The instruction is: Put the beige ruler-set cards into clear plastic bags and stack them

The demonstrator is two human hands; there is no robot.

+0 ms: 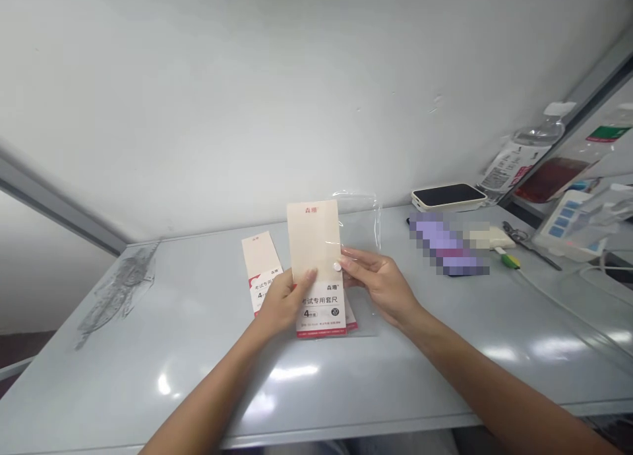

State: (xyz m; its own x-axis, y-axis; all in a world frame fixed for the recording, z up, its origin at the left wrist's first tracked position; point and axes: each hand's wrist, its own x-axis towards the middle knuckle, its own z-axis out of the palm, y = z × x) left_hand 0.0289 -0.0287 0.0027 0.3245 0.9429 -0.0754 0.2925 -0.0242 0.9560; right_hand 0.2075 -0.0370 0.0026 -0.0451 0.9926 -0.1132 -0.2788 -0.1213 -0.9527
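Pale grey table (148, 389) runs along a white wall (297, 92), its glossy top catching bright patches of light along the near side. Over the middle of it stands a cream ruler packet (314, 241), upright and slightly tilted, printed with red and black Chinese lettering, a large 4 and a red strip along its bottom edge. The left hand (284, 303) is clamped on the packet's lower left side, with the thumb across the front and the fingers behind. The right hand (380, 287) pinches its right edge, with the fingertips (349, 262) just beside a small white round dot (337, 266).

Behind the packet and under the right hand lies a clear plastic sleeve (359, 224). Its top rises past the packet, and its lower part spreads towards the table. A red-edged corner of another packet (351, 320) shows behind the held one. Just to the left, a matching packet (260, 267) lies on the table, partly hidden by the left hand.

Towards the far right are a phone in a cream case (448, 196), a pixelated purple object (445, 244), a pair of scissors (517, 236) and a white power strip (564, 227) with blue buttons. A plastic bottle (524, 151) leans by the wall. On the left of the table, a grey smear (119, 290) marks the surface.
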